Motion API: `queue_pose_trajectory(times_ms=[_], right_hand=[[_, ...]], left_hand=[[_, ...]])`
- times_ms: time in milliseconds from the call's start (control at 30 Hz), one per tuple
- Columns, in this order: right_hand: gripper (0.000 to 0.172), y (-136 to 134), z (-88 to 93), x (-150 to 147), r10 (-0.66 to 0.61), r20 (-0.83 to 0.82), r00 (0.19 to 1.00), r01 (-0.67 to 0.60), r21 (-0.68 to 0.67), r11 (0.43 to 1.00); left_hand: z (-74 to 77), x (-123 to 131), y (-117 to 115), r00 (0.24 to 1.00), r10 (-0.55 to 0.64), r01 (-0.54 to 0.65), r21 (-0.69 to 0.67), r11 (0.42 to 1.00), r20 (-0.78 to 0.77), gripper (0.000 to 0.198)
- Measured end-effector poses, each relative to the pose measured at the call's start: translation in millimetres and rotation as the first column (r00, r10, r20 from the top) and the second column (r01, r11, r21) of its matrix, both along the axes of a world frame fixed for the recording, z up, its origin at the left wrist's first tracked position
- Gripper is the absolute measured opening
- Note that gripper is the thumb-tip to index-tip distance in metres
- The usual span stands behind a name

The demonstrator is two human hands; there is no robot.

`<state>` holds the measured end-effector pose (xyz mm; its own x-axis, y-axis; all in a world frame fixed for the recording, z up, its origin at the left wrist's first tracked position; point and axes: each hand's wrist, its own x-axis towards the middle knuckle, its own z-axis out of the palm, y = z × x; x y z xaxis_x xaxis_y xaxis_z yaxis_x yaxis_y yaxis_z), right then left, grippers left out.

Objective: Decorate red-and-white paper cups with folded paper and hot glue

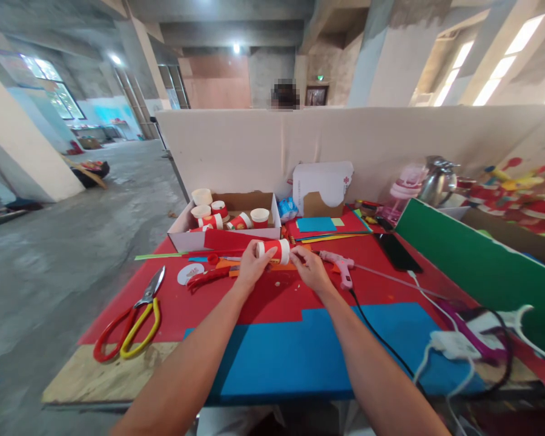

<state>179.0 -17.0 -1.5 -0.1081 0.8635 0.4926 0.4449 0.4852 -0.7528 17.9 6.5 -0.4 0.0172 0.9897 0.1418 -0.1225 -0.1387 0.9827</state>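
Note:
My left hand (252, 267) grips a paper cup (279, 252) with a red band around it, lying sideways above the table. At the cup's right end is my right hand (309, 265), its thumb and fingertips pinched together close to the rim. Whatever those fingertips hold is too small to make out. Just right of it lies a pink hot glue gun (343, 266). A red-handled tool (211, 277) and a round white disc (191, 274) are left of my left hand. Further left rest large scissors (138, 321) with one red and one yellow handle.
Behind my hands stands a cardboard box (180, 238) of several red-banded cups. On the right are a phone (397, 252), a green panel (463, 266), a power strip (458, 344) and trailing cords. Blue sheets (277, 357) cover the front. A white partition (227, 145) rises behind.

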Motion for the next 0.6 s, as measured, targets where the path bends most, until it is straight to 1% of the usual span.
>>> queue_pose_trajectory(times_ms=[100,200,267,300,367,467,600], right_hand=[[0.021,-1.3,2.2,1.1,-0.020,0.097,0.995,0.015,0.057,0.998],[0.022,-3.6,5.6,-0.3,-0.078,0.189,0.979,0.052,0.137,0.989],[0.021,-5.5,7.2,-3.0,-0.107,0.177,0.978,0.080,0.153,0.985],[0.020,-6.2,7.5,-4.6,-0.114,0.134,0.984,0.096,0.137,0.986],[0.019,-6.7,6.9,-7.1,-0.121,-0.004,0.993,0.121,0.067,0.990],[0.020,-4.1,4.1,-6.9,-0.129,-0.213,0.969,0.122,-0.047,0.991],[0.021,1.8,1.3,-1.7,-0.136,-0.321,0.937,0.089,-0.155,0.984]], left_hand=[[-0.1,-0.5,-0.1,1.000,-0.011,0.011,0.011,1.000,-0.018,0.044],[0.2,0.3,-1.2,0.999,-0.036,0.036,-0.009,0.999,-0.026,0.044],[0.6,1.4,-2.2,0.999,-0.040,0.040,-0.016,0.999,-0.024,0.044],[0.8,2.0,-2.6,0.999,-0.030,0.030,-0.014,0.999,-0.014,0.043],[0.5,3.0,-2.6,1.000,0.003,-0.003,-0.005,1.000,0.022,0.044],[-1.8,2.8,-0.5,0.996,0.038,-0.038,0.004,0.999,0.077,0.043],[-6.9,-0.4,4.3,0.995,0.058,-0.059,0.016,0.998,0.086,0.041]])
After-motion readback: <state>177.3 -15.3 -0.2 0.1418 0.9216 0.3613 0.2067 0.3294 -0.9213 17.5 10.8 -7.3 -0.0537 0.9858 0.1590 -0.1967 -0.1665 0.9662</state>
